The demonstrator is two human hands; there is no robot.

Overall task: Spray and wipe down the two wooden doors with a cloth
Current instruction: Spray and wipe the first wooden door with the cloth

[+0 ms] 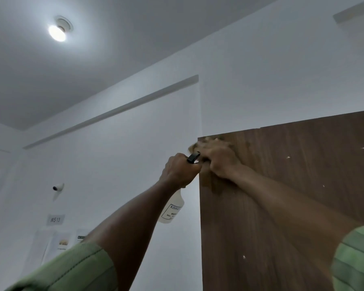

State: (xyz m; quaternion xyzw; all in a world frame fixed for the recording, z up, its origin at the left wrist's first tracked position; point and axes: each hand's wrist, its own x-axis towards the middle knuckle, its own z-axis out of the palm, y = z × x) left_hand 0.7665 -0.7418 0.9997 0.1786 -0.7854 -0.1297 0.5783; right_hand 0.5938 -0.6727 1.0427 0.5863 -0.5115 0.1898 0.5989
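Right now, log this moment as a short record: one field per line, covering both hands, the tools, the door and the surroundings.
left hand: grips the spray bottle by its black trigger head, held up beside the door's edge
right hand: presses a cloth against the door, blurred
door: dark wood, top left corner being wiped; pale specks on its face
wall: white, with a small camera, a label reading WS13 and posted papers
ceiling lamp: lit

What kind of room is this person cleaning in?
Probably a workplace or institutional room, not a home: a small security camera on the white wall, a "WS13" label above posted notices, and a plain wooden door.
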